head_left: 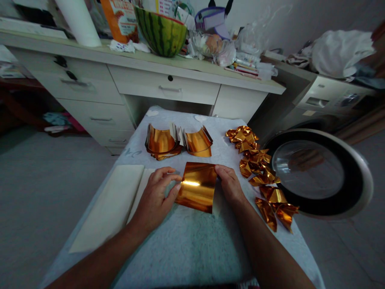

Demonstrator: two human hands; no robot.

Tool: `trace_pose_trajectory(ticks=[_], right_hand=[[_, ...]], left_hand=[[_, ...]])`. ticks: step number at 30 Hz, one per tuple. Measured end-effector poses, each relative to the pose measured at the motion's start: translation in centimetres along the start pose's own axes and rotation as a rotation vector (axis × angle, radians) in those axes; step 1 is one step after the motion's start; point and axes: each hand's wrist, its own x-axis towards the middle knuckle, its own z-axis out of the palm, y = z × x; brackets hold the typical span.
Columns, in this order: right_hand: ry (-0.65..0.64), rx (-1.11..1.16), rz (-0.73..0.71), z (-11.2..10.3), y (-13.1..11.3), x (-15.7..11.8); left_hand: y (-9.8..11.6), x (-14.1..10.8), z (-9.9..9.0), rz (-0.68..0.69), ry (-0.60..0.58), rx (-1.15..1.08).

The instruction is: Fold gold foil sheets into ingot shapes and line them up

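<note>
1 gold sheet (197, 188) | long axis forward | right hand (230, 184) pinching corner | left hand (159, 194): grip unclear

I have two bare hands, my left hand (158, 194) and my right hand (230, 184), and my left thumb (173, 193) has a round tip. My left arm (120, 245) and my right arm (261, 237) are bare too, thin at the wrists and fatter farther up. At the very bottom, between my arms, a thin dark strip (248, 286) with little bits of red may be my clothes, but too little shows to tell.
</note>
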Motion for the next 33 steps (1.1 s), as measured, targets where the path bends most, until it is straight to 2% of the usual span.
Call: trace_pose_trajectory(ticks=[3, 8, 15, 20, 27, 33], right_hand=[[-0.043, 0.024, 0.036, 0.2, 0.4, -0.2], [-0.088, -0.05, 0.002, 0.4, 0.6, -0.4], [-0.115, -0.069, -0.004, 0.6, 0.3, -0.6], [-0.152, -0.063, -0.022, 0.6, 0.9, -0.5], [-0.12, -0.022, 0.038, 0.6, 1.1, -0.6], [-0.085, 0.037, 0.04, 0.9, 1.3, -0.8]], left_hand=[[0.1, 0.0, -0.1, -0.021, -0.035, -0.086], [0.2, 0.2, 0.1, -0.091, -0.11, -0.225], [-0.3, 0.2, 0.5, -0.253, -0.08, -0.406], [-0.4, 0.1, 0.5, -0.36, -0.106, -0.539], [-0.2, 0.1, 0.5, -0.41, -0.126, -0.607], [-0.2, 0.1, 0.5, -0.386, -0.13, -0.619]])
